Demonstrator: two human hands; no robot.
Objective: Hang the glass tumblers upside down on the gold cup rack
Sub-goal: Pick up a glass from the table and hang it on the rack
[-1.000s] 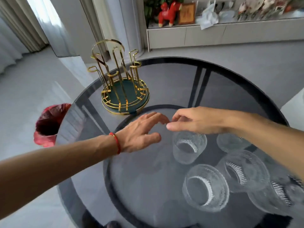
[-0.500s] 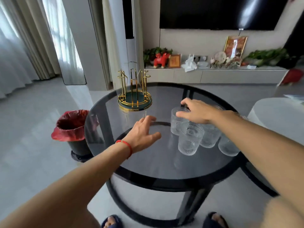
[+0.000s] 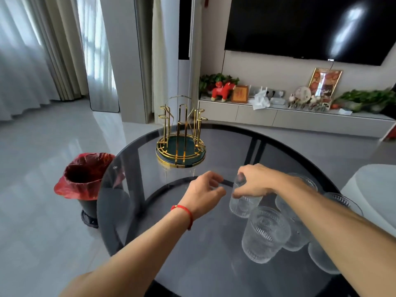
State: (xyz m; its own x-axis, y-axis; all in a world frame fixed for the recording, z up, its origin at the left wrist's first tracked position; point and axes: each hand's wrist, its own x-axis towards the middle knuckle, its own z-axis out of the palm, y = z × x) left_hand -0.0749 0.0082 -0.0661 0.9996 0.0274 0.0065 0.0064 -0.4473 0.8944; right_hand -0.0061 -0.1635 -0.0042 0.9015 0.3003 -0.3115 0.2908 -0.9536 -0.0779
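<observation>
Both hands are over the round dark glass worktop [image 3: 150, 211]. Right hand [image 3: 255, 182] grips the top of one glass tumbler [image 3: 243, 203] from above, fingers wrapped over the rim; whether the base touches the worktop or is just raised cannot be told. Left hand [image 3: 203, 194] sits just beside that tumbler, on its left, fingers curled toward it with the thumb extended; it holds nothing, and contact with the glass cannot be confirmed. A red cord bracelet [image 3: 184, 213] circles the left wrist.

Remaining tumblers stand upright in a tight cluster near and below the right forearm. One ribbed tumbler [image 3: 264, 234] stands nearest the camera, just beside the gripped one. Another [image 3: 293, 230] is partly hidden behind the forearm; two more [image 3: 342, 201] [image 3: 321, 260] show only in part on the forearm's far side, and a further rim [image 3: 306, 179] is visible beyond the right wrist.

Gold cup rack [image 3: 181, 133] stands on the worktop ahead of the left hand, well apart from both hands. Its green round base is ringed in gold wire, and its upright prongs carry no tumblers.

A bin with a red liner [image 3: 84, 179] stands on the floor to the left of the left arm, off the worktop.
</observation>
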